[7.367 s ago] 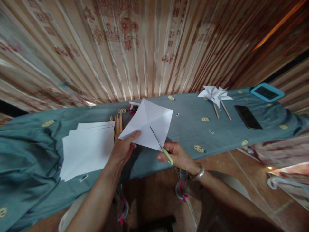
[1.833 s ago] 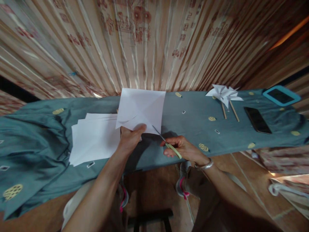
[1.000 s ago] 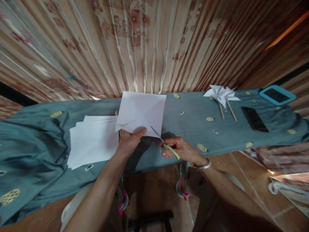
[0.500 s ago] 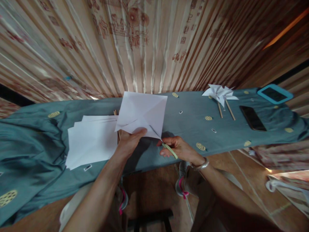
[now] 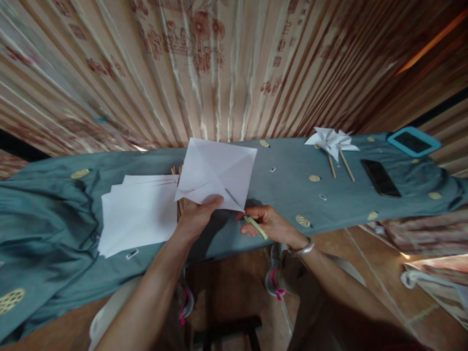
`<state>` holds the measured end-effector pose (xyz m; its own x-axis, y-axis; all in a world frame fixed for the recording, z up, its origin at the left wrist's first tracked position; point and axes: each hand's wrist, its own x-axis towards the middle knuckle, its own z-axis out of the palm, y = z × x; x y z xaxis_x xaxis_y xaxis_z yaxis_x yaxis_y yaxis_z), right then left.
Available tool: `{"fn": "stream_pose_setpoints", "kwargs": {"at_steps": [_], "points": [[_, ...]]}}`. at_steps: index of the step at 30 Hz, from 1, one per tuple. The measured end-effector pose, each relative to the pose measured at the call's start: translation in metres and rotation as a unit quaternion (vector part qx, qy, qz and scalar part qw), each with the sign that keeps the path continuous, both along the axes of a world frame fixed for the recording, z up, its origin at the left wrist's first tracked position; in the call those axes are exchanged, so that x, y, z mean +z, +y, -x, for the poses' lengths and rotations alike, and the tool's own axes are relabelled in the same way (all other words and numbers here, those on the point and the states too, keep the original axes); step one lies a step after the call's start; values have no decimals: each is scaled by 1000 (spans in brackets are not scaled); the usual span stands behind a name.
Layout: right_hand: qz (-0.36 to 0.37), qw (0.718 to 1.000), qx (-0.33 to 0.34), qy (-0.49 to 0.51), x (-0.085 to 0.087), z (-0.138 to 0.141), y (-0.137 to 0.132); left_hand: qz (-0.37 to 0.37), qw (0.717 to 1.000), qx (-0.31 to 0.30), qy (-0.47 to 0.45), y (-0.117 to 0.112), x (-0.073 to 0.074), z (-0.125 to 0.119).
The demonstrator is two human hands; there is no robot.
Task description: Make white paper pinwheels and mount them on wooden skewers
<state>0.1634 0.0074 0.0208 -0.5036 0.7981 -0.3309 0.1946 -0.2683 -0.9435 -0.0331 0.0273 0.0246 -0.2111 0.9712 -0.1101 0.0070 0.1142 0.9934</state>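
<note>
Scissors [image 5: 250,221] slant forward-left — right hand [image 5: 270,225] gripping handles [image 5: 260,231], left hand [image 5: 195,217] pinching paper [image 5: 217,161].

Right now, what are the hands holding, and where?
The left hand holds the paper square by its near edge; the right hand holds the scissors by the green handle.

The left arm [image 5: 161,273] came in bare from 7 o'clock and ran toward 1 o'clock, its wrist [image 5: 185,236] roughly in line with it. The left hand [image 5: 197,215] was pinched, the thumb [image 5: 215,201] on top pointing to 2 o'clock, the fingers mostly hidden beneath. The right arm [image 5: 340,278], bare too, came in from 4 o'clock and ran toward 10. The right hand [image 5: 268,222] lay at the left's 3 o'clock, near but apart, its fingers [image 5: 256,212] curled in a grip, tips toward 9.
</note>
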Motion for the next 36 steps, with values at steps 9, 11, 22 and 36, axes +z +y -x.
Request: {"fn": "stream_pose_setpoints", "kwargs": {"at_steps": [9, 11, 22, 36], "points": [[40, 999, -27, 16, 1, 3, 0, -7, 1000, 1, 2, 0, -5, 4], [38, 999, -27, 18, 0, 3, 0, -6, 1000, -9, -6, -1, -2, 2], [9, 1000, -14, 13, -4, 2, 1, -6, 1000, -21, -17, -4, 3, -3], [25, 999, -26, 21, -5, 3, 0, 14, 999, -37, -19, -8, 7, -3]]}}
